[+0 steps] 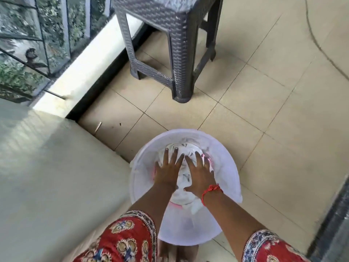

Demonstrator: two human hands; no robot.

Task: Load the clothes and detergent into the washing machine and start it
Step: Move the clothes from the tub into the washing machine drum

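Beige tiled floor (264, 110), grey woven-pattern stool (170, 44) standing beyond, white tub (226, 157) on the floor at the person's feet, white clothes (186, 193) piled inside it, left hand (168, 167) and right hand (200, 173) pressing flat on them with fingers spread, red thread (210, 191) round the right wrist

White clothes (186, 173), crumpled in a heap with a pink edge showing at the rim of the pile, lie inside the round white tub (229, 168), filling its middle, the tub standing upright on the tiled floor.
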